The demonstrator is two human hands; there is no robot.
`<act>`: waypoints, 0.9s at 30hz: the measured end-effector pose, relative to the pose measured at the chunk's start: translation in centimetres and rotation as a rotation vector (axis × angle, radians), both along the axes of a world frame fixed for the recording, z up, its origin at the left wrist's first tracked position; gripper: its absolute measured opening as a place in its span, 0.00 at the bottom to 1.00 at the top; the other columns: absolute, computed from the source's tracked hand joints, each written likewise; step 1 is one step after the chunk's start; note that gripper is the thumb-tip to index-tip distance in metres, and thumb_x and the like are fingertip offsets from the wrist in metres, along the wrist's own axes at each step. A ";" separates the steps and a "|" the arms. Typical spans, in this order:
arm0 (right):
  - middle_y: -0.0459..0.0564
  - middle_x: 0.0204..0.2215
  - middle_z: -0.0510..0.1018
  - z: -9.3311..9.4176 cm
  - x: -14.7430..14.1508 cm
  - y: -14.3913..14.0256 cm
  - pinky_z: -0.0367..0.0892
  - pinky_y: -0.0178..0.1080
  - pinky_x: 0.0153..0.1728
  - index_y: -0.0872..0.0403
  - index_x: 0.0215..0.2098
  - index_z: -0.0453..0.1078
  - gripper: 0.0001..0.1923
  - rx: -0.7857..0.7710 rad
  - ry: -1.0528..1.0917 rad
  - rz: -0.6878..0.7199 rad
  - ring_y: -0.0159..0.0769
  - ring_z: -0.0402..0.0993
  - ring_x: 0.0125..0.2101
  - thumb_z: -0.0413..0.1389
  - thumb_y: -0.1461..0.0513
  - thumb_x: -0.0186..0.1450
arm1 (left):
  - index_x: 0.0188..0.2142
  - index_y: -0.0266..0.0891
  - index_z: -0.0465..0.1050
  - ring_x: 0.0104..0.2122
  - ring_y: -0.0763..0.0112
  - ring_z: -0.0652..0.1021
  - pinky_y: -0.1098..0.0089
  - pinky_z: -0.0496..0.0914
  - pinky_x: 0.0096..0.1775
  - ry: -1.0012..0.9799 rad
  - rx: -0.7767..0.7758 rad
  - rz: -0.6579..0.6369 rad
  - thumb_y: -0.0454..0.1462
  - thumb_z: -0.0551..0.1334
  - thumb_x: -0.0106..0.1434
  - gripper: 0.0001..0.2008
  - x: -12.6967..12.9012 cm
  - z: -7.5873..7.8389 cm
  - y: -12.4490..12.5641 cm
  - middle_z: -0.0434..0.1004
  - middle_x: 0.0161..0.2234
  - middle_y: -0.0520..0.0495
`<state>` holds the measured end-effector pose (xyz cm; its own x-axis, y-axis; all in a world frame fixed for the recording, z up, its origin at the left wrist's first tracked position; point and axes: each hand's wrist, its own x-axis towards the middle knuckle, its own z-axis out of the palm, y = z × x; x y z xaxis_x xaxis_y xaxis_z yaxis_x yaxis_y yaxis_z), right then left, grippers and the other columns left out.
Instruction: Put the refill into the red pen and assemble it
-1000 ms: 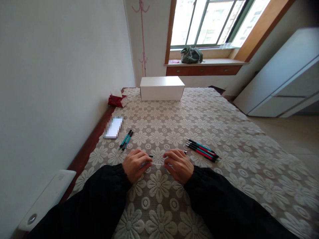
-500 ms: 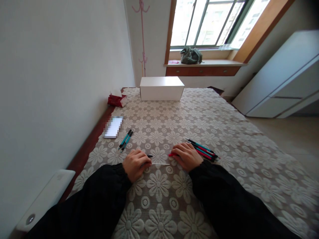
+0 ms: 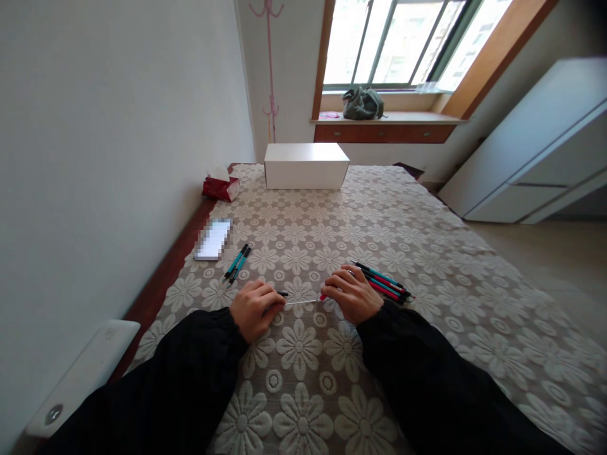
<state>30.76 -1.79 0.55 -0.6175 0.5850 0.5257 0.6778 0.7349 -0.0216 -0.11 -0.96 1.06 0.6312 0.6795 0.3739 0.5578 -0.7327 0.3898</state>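
My left hand (image 3: pixel 253 309) rests on the lace tablecloth (image 3: pixel 332 240) and pinches a thin white pen refill (image 3: pixel 300 303) that points right. A small black pen part (image 3: pixel 283 293) lies just beyond its fingers. My right hand (image 3: pixel 353 294) is closed on a red pen barrel (image 3: pixel 323 296), whose end meets the refill's tip. Right beside my right hand lies a bundle of red and teal pens (image 3: pixel 385 282). Two teal pens (image 3: pixel 236 263) lie to the upper left of my left hand.
A phone (image 3: pixel 213 239) lies near the table's left edge, with a red tissue pack (image 3: pixel 219 188) behind it. A white box (image 3: pixel 306 165) stands at the far end. A white device (image 3: pixel 85 373) sits at the near left. A white cabinet (image 3: pixel 535 151) stands to the right.
My right hand went right to the pen bundle, then came back left with a red barrel up to the refill tip. The left hand tilted the refill slightly upward.
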 end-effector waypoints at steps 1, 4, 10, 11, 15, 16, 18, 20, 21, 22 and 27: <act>0.48 0.38 0.80 -0.1 0.0 0.0 0.54 0.49 0.60 0.49 0.41 0.74 0.16 -0.015 0.009 -0.001 0.40 0.71 0.44 0.50 0.73 0.65 | 0.38 0.43 0.80 0.39 0.63 0.75 0.61 0.70 0.44 -0.003 0.004 0.005 0.37 0.63 0.70 0.06 0.0 0.0 0.0 0.82 0.36 0.48; 0.49 0.38 0.80 -0.4 0.0 0.1 0.56 0.49 0.58 0.50 0.42 0.73 0.11 -0.075 0.037 0.001 0.41 0.71 0.44 0.52 0.70 0.69 | 0.38 0.42 0.80 0.39 0.63 0.75 0.61 0.70 0.43 -0.004 0.014 0.013 0.37 0.62 0.70 0.06 0.0 0.0 0.0 0.82 0.36 0.48; 0.51 0.39 0.80 -0.4 -0.2 0.0 0.60 0.47 0.51 0.51 0.41 0.73 0.09 -0.141 0.100 -0.012 0.41 0.71 0.41 0.50 0.65 0.74 | 0.37 0.43 0.80 0.38 0.64 0.76 0.62 0.70 0.42 0.000 0.028 0.004 0.38 0.62 0.71 0.07 0.1 0.2 0.0 0.81 0.35 0.48; 0.51 0.39 0.80 -0.5 -0.2 0.0 0.61 0.47 0.50 0.51 0.41 0.73 0.09 -0.153 0.106 -0.011 0.41 0.71 0.41 0.50 0.64 0.74 | 0.37 0.43 0.80 0.38 0.64 0.76 0.62 0.70 0.43 0.004 0.027 0.009 0.38 0.62 0.71 0.07 0.1 0.2 0.0 0.82 0.35 0.48; 0.52 0.38 0.80 -0.9 -0.2 0.2 0.63 0.46 0.47 0.51 0.41 0.74 0.09 -0.239 0.134 -0.009 0.41 0.71 0.41 0.51 0.63 0.74 | 0.40 0.43 0.80 0.39 0.63 0.76 0.61 0.70 0.43 0.017 0.017 0.012 0.37 0.63 0.70 0.06 0.0 0.1 -0.1 0.82 0.36 0.48; 0.51 0.38 0.80 -1.0 -0.2 0.2 0.63 0.45 0.46 0.50 0.40 0.75 0.09 -0.266 0.154 -0.009 0.41 0.72 0.41 0.52 0.63 0.74 | 0.41 0.43 0.80 0.39 0.63 0.76 0.61 0.70 0.43 0.019 0.014 0.009 0.37 0.63 0.70 0.06 0.0 0.0 0.0 0.82 0.36 0.48; 0.51 0.37 0.80 -1.2 -0.2 0.3 0.64 0.45 0.45 0.50 0.39 0.75 0.09 -0.325 0.215 0.002 0.41 0.73 0.40 0.52 0.62 0.74 | 0.41 0.43 0.80 0.40 0.63 0.76 0.61 0.70 0.43 0.021 0.014 0.004 0.37 0.63 0.70 0.06 -0.1 -0.2 0.0 0.82 0.36 0.48; 0.50 0.36 0.80 -1.1 -0.4 0.2 0.64 0.45 0.45 0.50 0.39 0.75 0.09 -0.392 0.309 0.024 0.41 0.74 0.40 0.52 0.62 0.74 | 0.40 0.43 0.80 0.40 0.62 0.75 0.61 0.70 0.43 0.023 0.011 0.009 0.37 0.63 0.70 0.06 -0.1 -0.2 0.1 0.82 0.36 0.48; 0.50 0.36 0.80 -1.0 -0.6 0.2 0.65 0.44 0.44 0.50 0.39 0.74 0.09 -0.432 0.366 0.036 0.41 0.74 0.39 0.52 0.62 0.73 | 0.40 0.43 0.80 0.39 0.62 0.75 0.61 0.70 0.43 0.025 0.008 0.013 0.37 0.63 0.70 0.06 -0.1 -0.2 0.1 0.82 0.36 0.48; 0.50 0.36 0.80 -0.9 -0.7 0.2 0.66 0.44 0.43 0.50 0.39 0.74 0.09 -0.474 0.426 0.048 0.40 0.75 0.38 0.52 0.62 0.73 | 0.39 0.43 0.80 0.39 0.62 0.76 0.61 0.70 0.43 0.029 0.004 0.017 0.38 0.63 0.70 0.06 0.0 -0.2 0.1 0.82 0.36 0.48; 0.51 0.35 0.79 -0.4 -1.3 -0.1 0.69 0.41 0.39 0.51 0.39 0.74 0.07 -0.570 0.594 0.068 0.39 0.75 0.36 0.53 0.62 0.72 | 0.39 0.43 0.80 0.40 0.63 0.76 0.61 0.70 0.44 0.045 0.008 0.042 0.38 0.63 0.70 0.06 0.1 0.2 -0.2 0.81 0.37 0.47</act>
